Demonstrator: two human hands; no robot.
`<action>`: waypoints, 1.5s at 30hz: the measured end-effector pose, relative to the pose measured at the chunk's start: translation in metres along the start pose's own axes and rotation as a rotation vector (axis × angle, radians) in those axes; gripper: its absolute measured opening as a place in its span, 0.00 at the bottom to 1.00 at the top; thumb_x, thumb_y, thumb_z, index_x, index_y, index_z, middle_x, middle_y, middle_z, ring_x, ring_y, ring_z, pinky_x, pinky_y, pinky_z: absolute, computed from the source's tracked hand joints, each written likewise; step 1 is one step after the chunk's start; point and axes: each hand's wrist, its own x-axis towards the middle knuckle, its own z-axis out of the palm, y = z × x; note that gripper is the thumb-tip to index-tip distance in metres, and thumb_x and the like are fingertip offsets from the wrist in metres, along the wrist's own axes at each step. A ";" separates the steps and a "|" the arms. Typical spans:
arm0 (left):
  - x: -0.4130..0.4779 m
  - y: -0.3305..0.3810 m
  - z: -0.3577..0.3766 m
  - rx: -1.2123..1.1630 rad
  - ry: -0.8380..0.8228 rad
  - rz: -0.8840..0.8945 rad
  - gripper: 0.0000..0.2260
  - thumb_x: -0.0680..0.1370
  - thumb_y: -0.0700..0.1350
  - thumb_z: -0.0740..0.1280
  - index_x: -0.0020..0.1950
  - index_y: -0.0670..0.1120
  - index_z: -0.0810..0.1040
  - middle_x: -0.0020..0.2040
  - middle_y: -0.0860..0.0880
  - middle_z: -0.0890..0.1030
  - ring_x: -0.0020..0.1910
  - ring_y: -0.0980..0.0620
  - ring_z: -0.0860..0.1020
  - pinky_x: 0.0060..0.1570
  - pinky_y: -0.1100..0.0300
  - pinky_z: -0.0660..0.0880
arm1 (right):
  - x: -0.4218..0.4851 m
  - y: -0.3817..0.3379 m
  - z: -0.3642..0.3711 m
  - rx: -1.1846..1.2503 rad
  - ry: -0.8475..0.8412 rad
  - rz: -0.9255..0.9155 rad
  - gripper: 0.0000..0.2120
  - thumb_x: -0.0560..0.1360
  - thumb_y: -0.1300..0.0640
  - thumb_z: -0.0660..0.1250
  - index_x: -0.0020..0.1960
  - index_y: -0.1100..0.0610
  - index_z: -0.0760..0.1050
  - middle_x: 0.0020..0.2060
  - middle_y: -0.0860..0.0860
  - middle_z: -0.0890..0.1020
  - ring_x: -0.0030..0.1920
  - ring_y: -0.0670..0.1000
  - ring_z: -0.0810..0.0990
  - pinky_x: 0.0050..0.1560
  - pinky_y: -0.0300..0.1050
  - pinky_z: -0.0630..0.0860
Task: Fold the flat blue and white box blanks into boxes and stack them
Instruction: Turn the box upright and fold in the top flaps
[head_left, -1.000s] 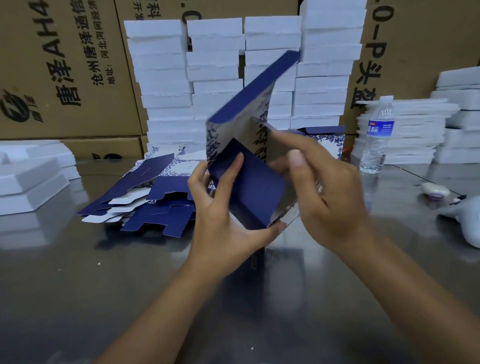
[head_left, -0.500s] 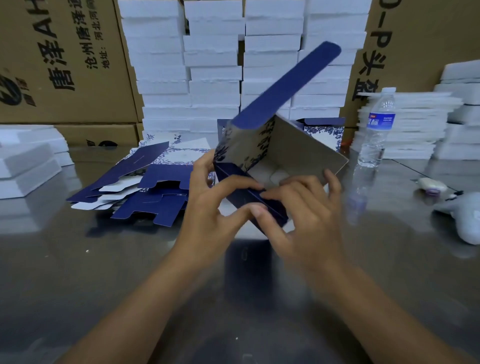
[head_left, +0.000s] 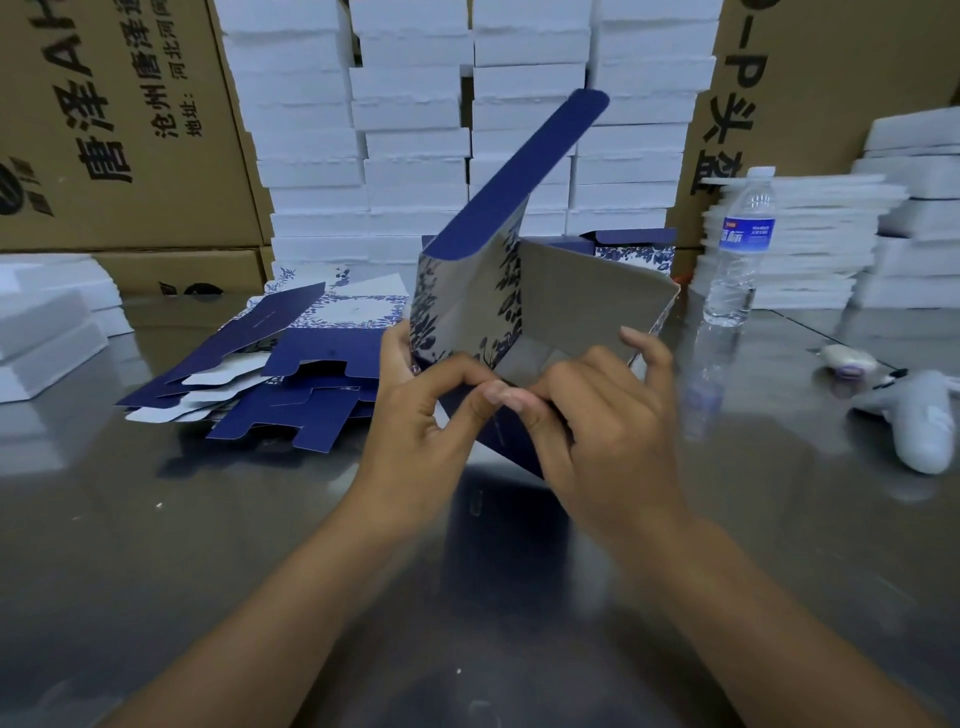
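A half-formed blue and white box (head_left: 571, 296) stands open on the shiny table, its grey inside facing me and a long blue flap (head_left: 524, 166) sticking up. My left hand (head_left: 421, 415) grips the box's near left corner, thumb and fingers curled on the blue front flap. My right hand (head_left: 597, 415) pinches the same front flap from the right, fingers over the box's rim. A pile of flat blue and white blanks (head_left: 270, 374) lies to the left. A folded blue and white box (head_left: 634, 249) stands behind the one I hold.
Stacks of white foam trays (head_left: 415, 130) rise at the back, with more at the left (head_left: 47, 332) and right (head_left: 810, 244). A water bottle (head_left: 737, 249) stands right of the box. A white handheld tool (head_left: 914, 415) and a small white object (head_left: 847, 358) lie at the right. Brown cartons (head_left: 114, 130) line the rear.
The box has come down from a tilted hold to stand open, its blue flap swinging up. Both hands have closed together on the near front flap.
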 end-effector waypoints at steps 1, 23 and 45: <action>0.000 0.000 0.000 -0.002 -0.003 -0.004 0.07 0.75 0.47 0.65 0.37 0.55 0.75 0.50 0.35 0.75 0.57 0.82 0.56 0.54 0.86 0.51 | 0.000 0.002 0.000 -0.001 0.000 -0.012 0.19 0.79 0.52 0.60 0.32 0.59 0.75 0.28 0.49 0.77 0.32 0.52 0.76 0.58 0.52 0.65; 0.007 -0.005 -0.008 -0.062 0.085 -0.124 0.08 0.76 0.52 0.66 0.39 0.52 0.77 0.44 0.48 0.71 0.45 0.46 0.72 0.48 0.57 0.70 | 0.002 0.015 -0.005 0.087 0.060 0.004 0.15 0.76 0.59 0.64 0.31 0.59 0.72 0.28 0.50 0.73 0.34 0.52 0.69 0.52 0.51 0.67; 0.008 -0.017 -0.011 0.129 0.343 -0.042 0.05 0.79 0.47 0.64 0.46 0.51 0.79 0.45 0.56 0.72 0.44 0.69 0.73 0.47 0.77 0.66 | 0.005 0.014 -0.008 0.104 0.071 0.028 0.18 0.78 0.58 0.59 0.31 0.63 0.71 0.29 0.55 0.74 0.37 0.53 0.68 0.46 0.45 0.62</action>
